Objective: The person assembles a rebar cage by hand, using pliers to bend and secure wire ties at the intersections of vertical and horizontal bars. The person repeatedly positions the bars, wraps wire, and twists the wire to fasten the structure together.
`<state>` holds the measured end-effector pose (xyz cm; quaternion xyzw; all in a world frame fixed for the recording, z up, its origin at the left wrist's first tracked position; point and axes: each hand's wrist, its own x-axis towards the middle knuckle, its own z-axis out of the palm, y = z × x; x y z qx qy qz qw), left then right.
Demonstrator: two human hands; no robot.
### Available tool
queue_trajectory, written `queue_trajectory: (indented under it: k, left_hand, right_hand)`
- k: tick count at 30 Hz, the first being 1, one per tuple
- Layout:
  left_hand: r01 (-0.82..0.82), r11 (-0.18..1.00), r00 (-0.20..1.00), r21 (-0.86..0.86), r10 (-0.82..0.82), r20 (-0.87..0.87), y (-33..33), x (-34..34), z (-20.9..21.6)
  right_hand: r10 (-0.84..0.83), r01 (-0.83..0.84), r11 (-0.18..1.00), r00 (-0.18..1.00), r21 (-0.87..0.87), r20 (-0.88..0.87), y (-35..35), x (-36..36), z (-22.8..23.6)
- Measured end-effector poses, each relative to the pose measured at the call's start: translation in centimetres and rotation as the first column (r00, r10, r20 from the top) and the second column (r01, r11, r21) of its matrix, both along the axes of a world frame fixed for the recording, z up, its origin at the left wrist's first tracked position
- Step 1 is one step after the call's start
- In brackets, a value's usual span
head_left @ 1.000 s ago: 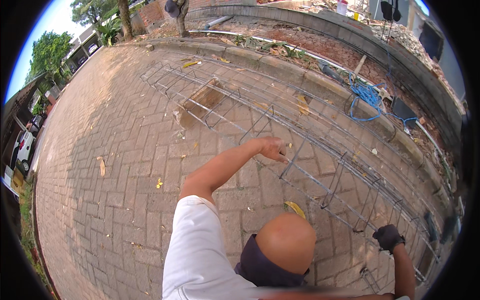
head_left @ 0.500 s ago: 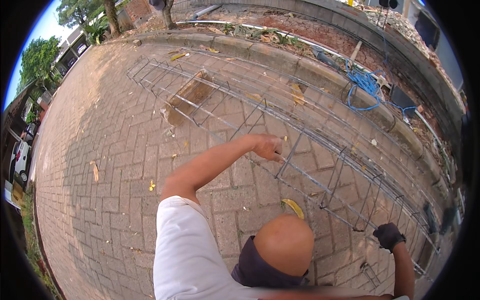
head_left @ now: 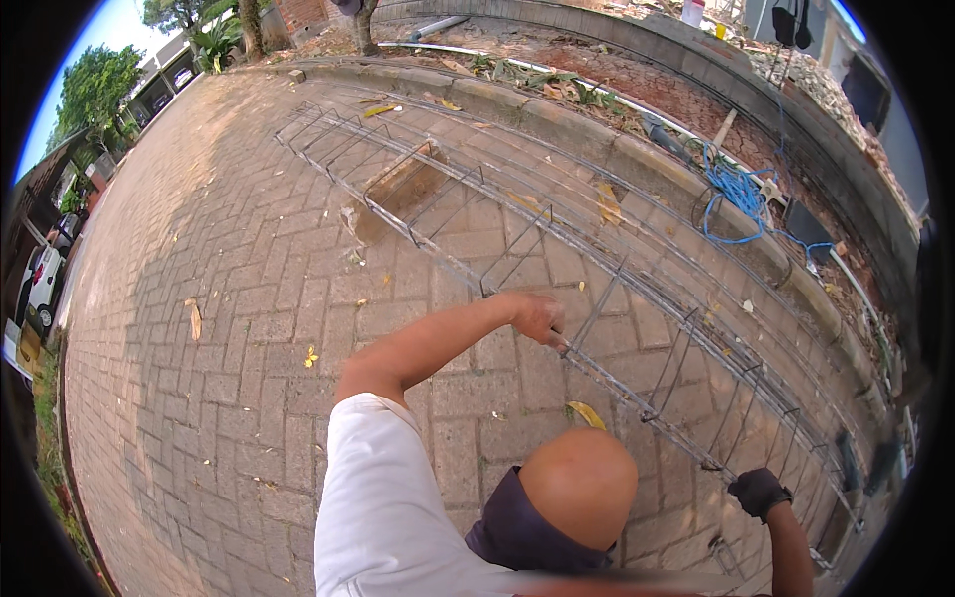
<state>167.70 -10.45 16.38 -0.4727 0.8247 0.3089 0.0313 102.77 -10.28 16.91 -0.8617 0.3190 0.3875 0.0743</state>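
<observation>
A long steel rebar cage (head_left: pixel 624 269) with square stirrups runs diagonally from the upper left to the lower right. My bare left hand (head_left: pixel 537 318) is closed around its near edge bar, close to the middle. Farther right, my right hand (head_left: pixel 761 494), in a black glove, is closed on the same near side. Between the hands, the near bars almost line up with each other. Beneath the cage's far left part lies a brown block (head_left: pixel 370 231), seen through the stirrups. My bent knee (head_left: pixel 579 488) shows below, between my arms.
Loose long rods (head_left: pixel 637 204) lie beyond the cage, along a concrete kerb (head_left: pixel 557 119). Blue hose or cord (head_left: pixel 736 194) lies coiled past the kerb. Herringbone paving (head_left: pixel 239 368) spreads to the left, with fallen leaves. A white car (head_left: pixel 40 284) stands at the far left.
The near side of the cage has tilted up: its near bars, apart before, now almost overlap. Both hands stay on it. The whole view has shifted slightly.
</observation>
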Motion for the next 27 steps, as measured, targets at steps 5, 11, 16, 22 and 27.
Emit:
queue_trajectory:
  k: [5,11,16,22,27]
  left_hand:
    - [-0.069,0.996,0.998,0.062,0.069,-0.003,-0.2,-0.1,-1.6]
    - [-0.118,0.993,0.991,0.026,0.116,0.065,-1.2,-0.2,-2.6]
    - [-0.183,0.983,0.982,-0.008,0.183,0.056,-0.7,-0.7,-2.8]
    - [-0.363,0.916,0.932,0.170,0.355,0.077,-1.1,-0.4,-2.7]
    - [-0.468,0.874,0.884,0.130,0.466,0.051,-2.0,1.1,-2.3]
  right_hand:
    - [0.007,-0.006,0.999,1.000,-0.034,0.031,0.4,0.2,-0.1]
    - [0.044,-0.035,0.996,0.991,-0.077,0.123,0.6,-1.2,-1.1]
    - [0.305,-0.303,0.947,0.952,-0.109,0.007,0.4,-0.3,-1.1]
    - [-0.689,0.636,0.725,0.663,0.264,0.292,0.9,1.2,3.8]
    - [-0.739,0.763,0.593,0.389,0.257,0.550,0.6,-2.1,7.6]
